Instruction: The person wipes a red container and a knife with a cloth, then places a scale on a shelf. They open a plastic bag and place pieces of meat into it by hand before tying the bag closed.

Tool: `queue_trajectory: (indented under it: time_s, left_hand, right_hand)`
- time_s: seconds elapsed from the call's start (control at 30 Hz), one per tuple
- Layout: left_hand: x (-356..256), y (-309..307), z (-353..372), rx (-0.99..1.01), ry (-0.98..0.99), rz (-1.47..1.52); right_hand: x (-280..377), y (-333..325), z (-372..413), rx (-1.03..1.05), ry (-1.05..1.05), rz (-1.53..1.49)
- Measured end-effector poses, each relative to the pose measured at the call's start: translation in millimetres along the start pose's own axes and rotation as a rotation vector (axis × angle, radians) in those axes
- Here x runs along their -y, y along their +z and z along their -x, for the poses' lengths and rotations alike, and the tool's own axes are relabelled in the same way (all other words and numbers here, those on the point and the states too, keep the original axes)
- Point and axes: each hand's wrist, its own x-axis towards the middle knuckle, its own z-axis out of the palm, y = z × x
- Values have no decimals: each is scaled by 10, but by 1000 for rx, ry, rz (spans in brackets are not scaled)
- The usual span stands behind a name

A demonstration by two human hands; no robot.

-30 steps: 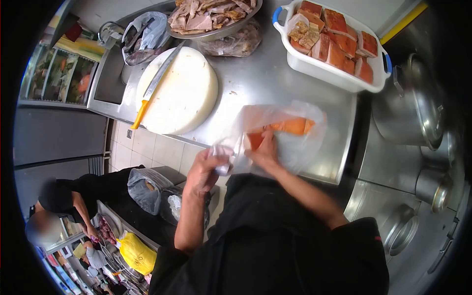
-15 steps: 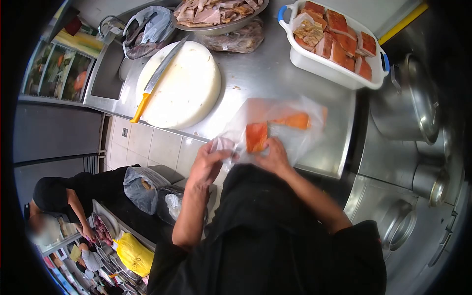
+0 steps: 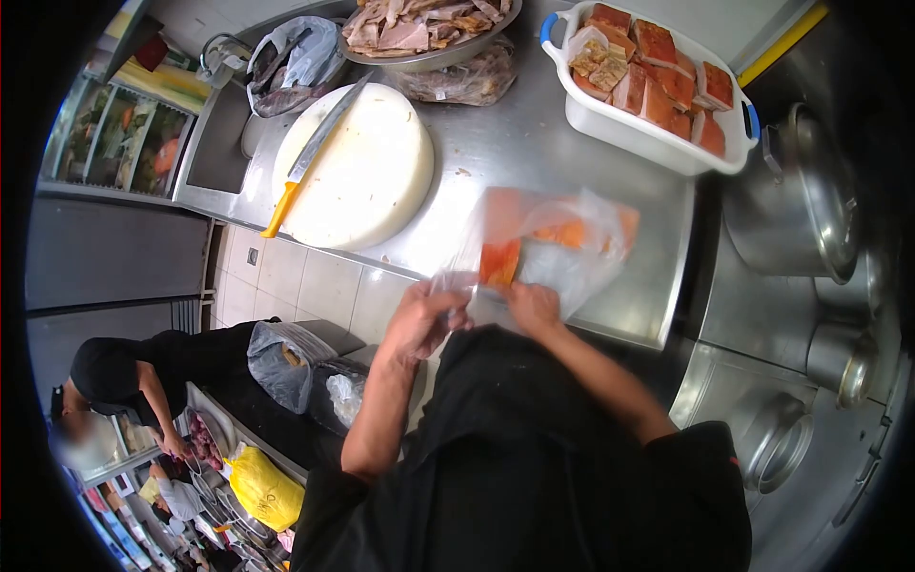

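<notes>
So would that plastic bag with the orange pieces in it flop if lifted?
Probably floppy: the plastic bag is thin and wrinkled where the left hand and right hand pinch its mouth. The orange pieces inside would likely sag it and slide together. The glossy film may be slippery.

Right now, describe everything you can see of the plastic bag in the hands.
The plastic bag is thin, clear and crumpled, lying on the steel counter near its front edge. It holds orange pieces that show through. Its near end is gripped by the left hand and the right hand.
</notes>
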Motion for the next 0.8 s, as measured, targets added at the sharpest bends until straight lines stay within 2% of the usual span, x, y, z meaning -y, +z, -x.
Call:
queue_trajectory:
  time_s: [0.13, 0.23, 0.3, 0.33, 0.37, 0.47, 0.53, 0.6, 0.67, 0.7, 0.77, 0.8]
  left_hand:
    - [-48, 5, -37, 30, 30, 37]
    - [-201, 129, 23, -35, 72, 20]
    - [-236, 89, 27, 8, 94, 78]
    - [-241, 67, 29, 27, 105, 109]
    - [-238, 53, 12, 9, 136, 92]
    - [-218, -24, -9, 52, 174, 86]
    - [-188, -11, -27, 53, 158, 48]
    - [-167, 20, -31, 56, 141, 15]
    - [-151, 93, -57, 28, 154, 12]
    - [-148, 139, -57, 13, 160, -1]
    - [-161, 217, -64, -24, 172, -23]
    - [-158, 251, -64, -44, 179, -28]
  right_hand:
    - [143, -205, -46, 139, 112, 0]
    - [133, -296, -73, 269, 146, 10]
    - [32, -477, -47, 357, 94, 125]
    - [-12, -610, -15, 404, 66, 184]
    - [-16, -870, 69, 361, 102, 223]
    - [-115, -1649, 226, 363, 156, 137]
    - [-124, -2144, 319, 244, 107, 89]
    - [-212, -2640, 207, 227, 18, -338]
    - [-460, -2848, -183, -227, -8, -504]
    - [-458, -3074, -363, -526, -39, -264]
    - [-657, -3378, -911, -731, 73, -44]
    - [-876, -3439, -1248, -673, 131, -96]
